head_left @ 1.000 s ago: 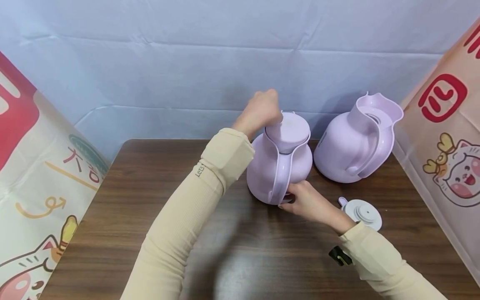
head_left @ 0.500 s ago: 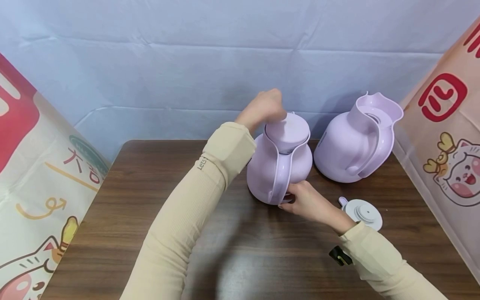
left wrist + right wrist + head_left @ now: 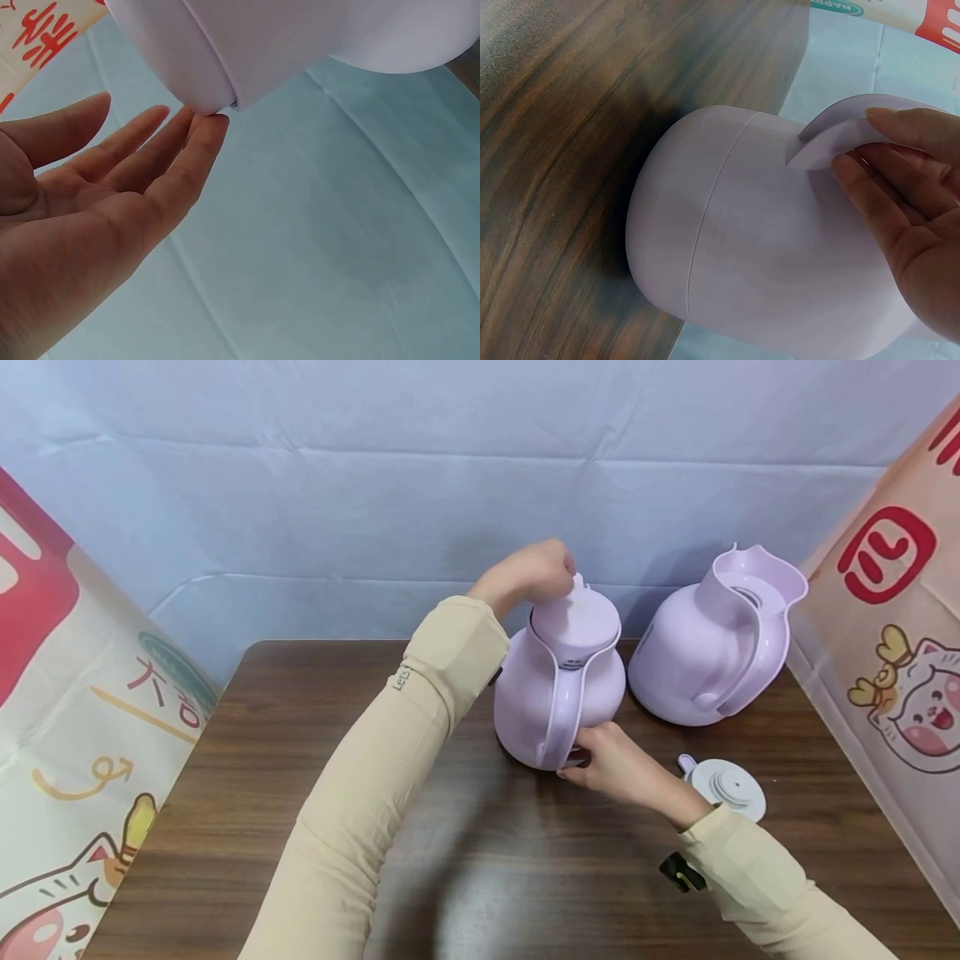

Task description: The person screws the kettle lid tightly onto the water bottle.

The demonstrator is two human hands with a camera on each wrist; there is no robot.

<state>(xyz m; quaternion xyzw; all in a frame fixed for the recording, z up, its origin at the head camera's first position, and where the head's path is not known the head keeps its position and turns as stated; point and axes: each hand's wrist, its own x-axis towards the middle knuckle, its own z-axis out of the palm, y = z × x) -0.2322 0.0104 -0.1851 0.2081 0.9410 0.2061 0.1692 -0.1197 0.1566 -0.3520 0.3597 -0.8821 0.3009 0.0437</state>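
The lilac jug (image 3: 521, 706) stands upright by the far edge of the desk (image 3: 225, 827), right of that edge's middle, with both of the person's hands on it. The right hand (image 3: 618, 764) pinches the lower end of its handle (image 3: 565, 714): in the right wrist view the thumb presses one face of the curved strip and the bent fingers (image 3: 874, 199) lie against the other, just beside the jug's rounded side. The left hand (image 3: 528, 574) arches over the top at the left; in the left wrist view its fingers are extended and slightly bent, the thumb is held apart, and the fingertips touch the pale edge at the mouth from outside, gripping nothing. A round lid (image 3: 577, 617) sits in the mouth between the raised sides of the collar, its top flat and matt, with small dark print below its front rim. The jug's body is smooth, plastic-looking and bulbous, narrowing to the neck, and a fine seam runs round it near the base. A second jug (image 3: 678, 656) of the same colour and shape stands toward the desk's far right corner, its wavy rim flaring above a looped handle. Nearer the desk's right edge lies a white disc (image 3: 729, 787) with stepped rings and a lilac tab. The desk has dark brown wood grain; behind it hangs a creased, pale blue cloth (image 3: 337, 502).
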